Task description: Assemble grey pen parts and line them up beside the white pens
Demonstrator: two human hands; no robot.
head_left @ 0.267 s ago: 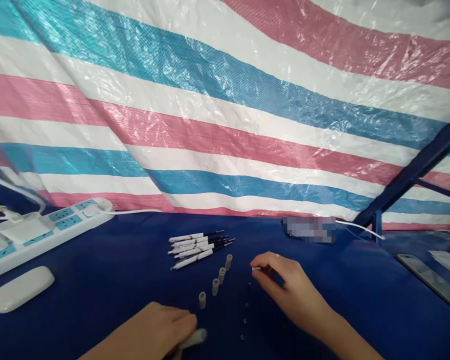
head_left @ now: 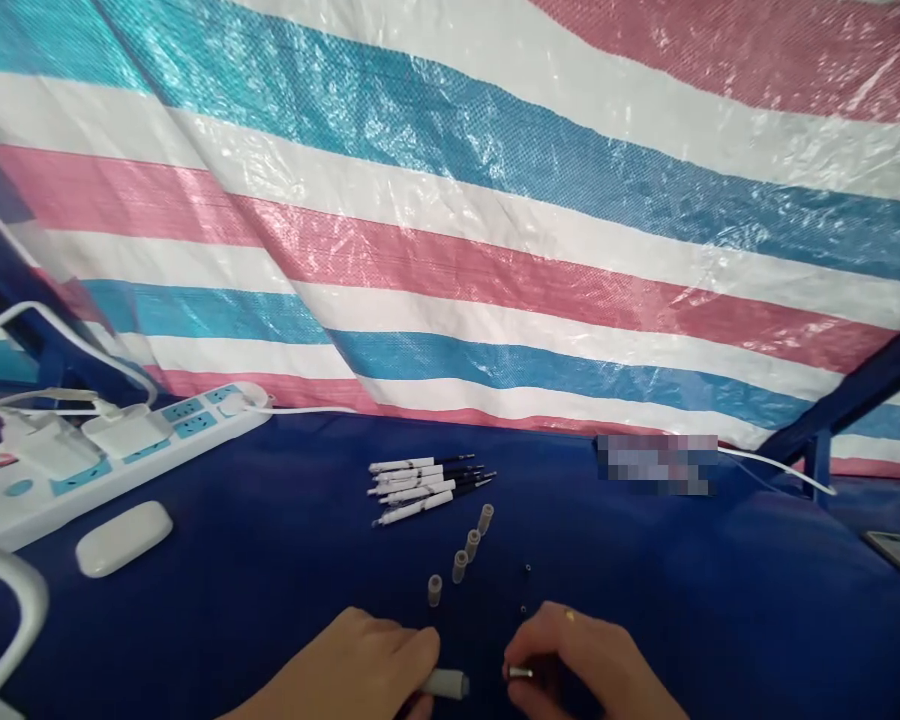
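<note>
My left hand (head_left: 349,665) sits at the bottom of the view, shut on a short pale grey tube (head_left: 447,684) that sticks out to the right. My right hand (head_left: 577,665) pinches a small shiny metal piece (head_left: 520,672) between its fingers, a little apart from that tube. Several upright grey plastic sleeves (head_left: 460,566) stand in a slanted row above my hands. Beyond them lies a bundle of white pens with black tips (head_left: 420,488). Several tiny dark bits (head_left: 527,568) dot the navy cloth near my right hand.
A navy cloth-covered table (head_left: 645,570) runs under everything. A white power strip (head_left: 120,465) with plugged-in chargers and a white oval case (head_left: 124,538) lie at left. A phone (head_left: 896,557) lies at the right edge. A striped tarp hangs behind.
My right hand has moved down and left, closer to my left hand, and now shows the metal piece. The view has shifted, so everything sits further right and slightly higher.
</note>
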